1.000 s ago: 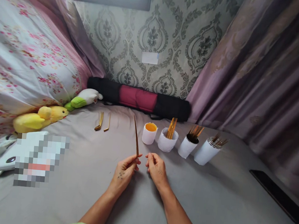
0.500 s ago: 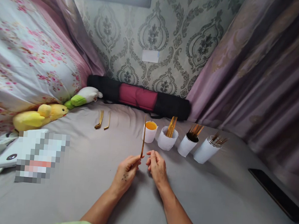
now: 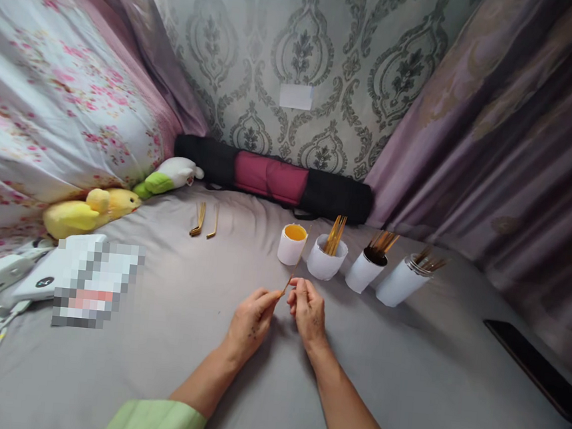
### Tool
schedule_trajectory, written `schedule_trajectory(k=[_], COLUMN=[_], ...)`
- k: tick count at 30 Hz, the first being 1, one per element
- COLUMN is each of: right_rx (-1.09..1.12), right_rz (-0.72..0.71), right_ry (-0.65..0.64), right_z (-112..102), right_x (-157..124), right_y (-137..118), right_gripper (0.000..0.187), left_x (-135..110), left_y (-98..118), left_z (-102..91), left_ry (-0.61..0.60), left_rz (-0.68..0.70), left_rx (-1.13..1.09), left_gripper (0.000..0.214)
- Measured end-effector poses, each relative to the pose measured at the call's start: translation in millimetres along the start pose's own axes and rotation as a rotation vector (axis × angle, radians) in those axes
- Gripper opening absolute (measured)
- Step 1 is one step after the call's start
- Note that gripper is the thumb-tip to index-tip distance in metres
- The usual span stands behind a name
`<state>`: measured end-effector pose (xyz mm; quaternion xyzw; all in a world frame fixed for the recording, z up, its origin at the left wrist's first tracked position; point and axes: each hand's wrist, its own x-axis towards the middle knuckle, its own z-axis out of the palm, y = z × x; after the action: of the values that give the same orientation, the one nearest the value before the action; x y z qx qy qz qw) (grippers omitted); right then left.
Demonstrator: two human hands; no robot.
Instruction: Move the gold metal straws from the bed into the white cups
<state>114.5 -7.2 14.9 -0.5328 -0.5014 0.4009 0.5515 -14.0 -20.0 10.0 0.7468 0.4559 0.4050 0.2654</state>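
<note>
Grip pinched almost closed, my left hand (image 3: 251, 323) holds a thin brown stick (image 3: 289, 281) by its lower end, near the centre of the frame, slanting up to the right. My right hand (image 3: 310, 311), curled, is just beside it; I cannot tell whether it touches the stick. Just above, a white cup (image 3: 291, 251) stands on the gray sheet (image 3: 168, 298).

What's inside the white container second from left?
Several thin golden sticks stand in the container, upper ends above its rim. Its front wall hides their lower ends and the bottom.
</note>
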Motion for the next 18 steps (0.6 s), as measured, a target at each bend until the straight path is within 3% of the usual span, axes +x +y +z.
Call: schedule_trajectory(k=[11, 18], right_rx=[0.114, 0.039], right_rz=[-0.021, -0.034], right_ry=[-0.002, 0.000], right_z=[0.0, 1.1], right_x=[-3.0, -2.8], right_y=[-6.0, -4.7], right_gripper=[0.039, 0.037], left_x=[-3.0, -3.3], left_y=[-3.5, 1.1], left_z=[2.2, 0.3], left_ry=[-0.030, -0.074], left_rz=[-0.031, -0.068], left_rx=[0.193, 0.304], left_gripper=[0.033, 0.034])
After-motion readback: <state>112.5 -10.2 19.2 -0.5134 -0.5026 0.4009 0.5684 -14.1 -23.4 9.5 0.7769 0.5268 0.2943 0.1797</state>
